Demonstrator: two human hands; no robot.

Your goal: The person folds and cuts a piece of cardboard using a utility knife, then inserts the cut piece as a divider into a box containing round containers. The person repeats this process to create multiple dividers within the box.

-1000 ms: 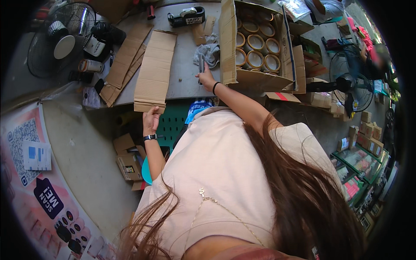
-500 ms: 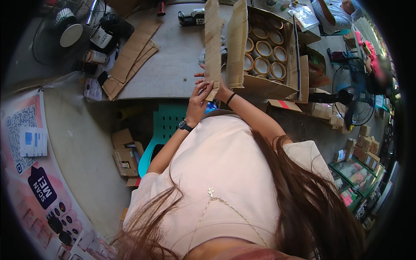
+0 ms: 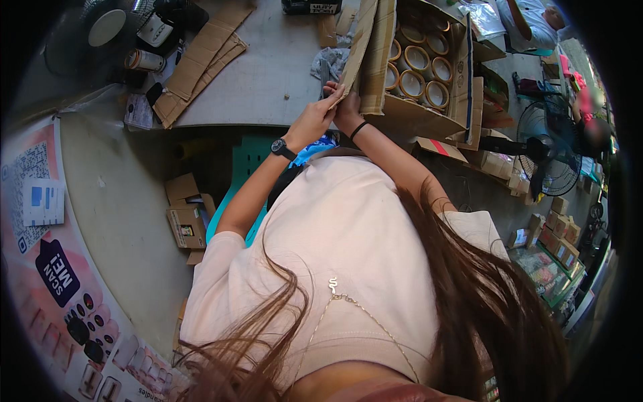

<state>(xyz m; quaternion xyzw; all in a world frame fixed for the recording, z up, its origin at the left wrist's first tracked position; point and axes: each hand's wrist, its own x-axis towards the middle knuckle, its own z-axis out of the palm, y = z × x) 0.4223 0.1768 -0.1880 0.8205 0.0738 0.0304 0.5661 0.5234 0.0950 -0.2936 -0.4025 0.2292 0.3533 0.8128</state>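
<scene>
A long strip of brown cardboard (image 3: 357,57) stands tilted in front of me, its lower end between my hands. My left hand (image 3: 313,122) pinches the strip's near end with thumb and fingers. My right hand (image 3: 348,112) is closed around the same end from the right; the strip hides part of it, and its fingertips show on the left side. Just beyond those fingertips is a narrow grey thing (image 3: 326,72) that I cannot make out. Right beside the strip, an open cardboard box (image 3: 414,115) holds several round items with tan rims (image 3: 416,58).
Flat cardboard pieces (image 3: 194,70) lie on the grey table (image 3: 268,63) at left. Crumpled clear plastic (image 3: 327,61) and a black object (image 3: 311,6) are farther back. A teal chair (image 3: 249,157) stands below the table edge. A black fan (image 3: 546,147) is at right.
The cardboard strip has tilted to the right, toward the box. Both hands have moved closer together at its lower end, and the right fingers have drawn in. The view has shifted somewhat.
</scene>
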